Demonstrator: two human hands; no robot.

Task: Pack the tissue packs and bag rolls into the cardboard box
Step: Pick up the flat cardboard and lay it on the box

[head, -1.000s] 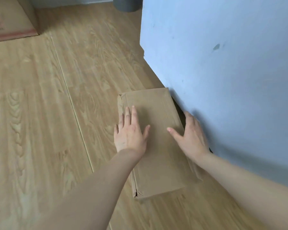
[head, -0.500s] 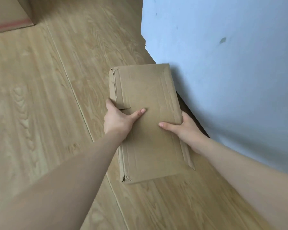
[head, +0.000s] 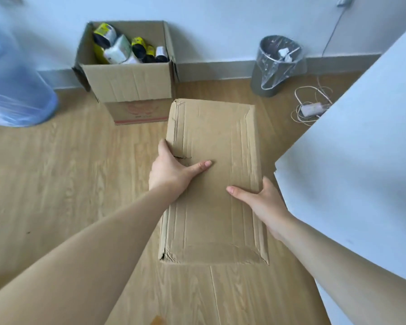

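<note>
- Head view: a person's left hand [head: 171, 172] and right hand [head: 260, 202] hold a flattened cardboard box [head: 216, 127] by its long sides, in the middle of the frame above a wood-grain floor [head: 56, 184].
- The left hand grips the left edge about halfway along. Its thumb lies across the top face, and its fingers [head: 162, 146] wrap over the edge and out of sight beneath.
- The right hand grips the right edge a little nearer the camera. Its thumb also lies flat on top, pointing left, and its fingers curl round the side.
- The flattened cardboard box is creased and dented, with a small tear in the left flap just beside the left thumb. Whether its underside touches the floor cannot be told.
- Farther off and to the left, an open carton [head: 129, 83] stands against the wall [head: 220, 19], just beyond the far left corner of the flattened cardboard box.
- Inside the carton lie a white tissue pack [head: 117, 51] and several black bag rolls [head: 142, 46] with yellow labels, piled loosely together.
- At the far right a grey waste bin [head: 274, 64] lined with clear plastic stands by the wall. A coiled white cable and charger [head: 312, 109] lie on the floor beside it.
- A blurred translucent blue container [head: 14, 90] fills the far left.
- A pale flat panel [head: 361, 160] rises along the right side, close to the right hand.
</note>
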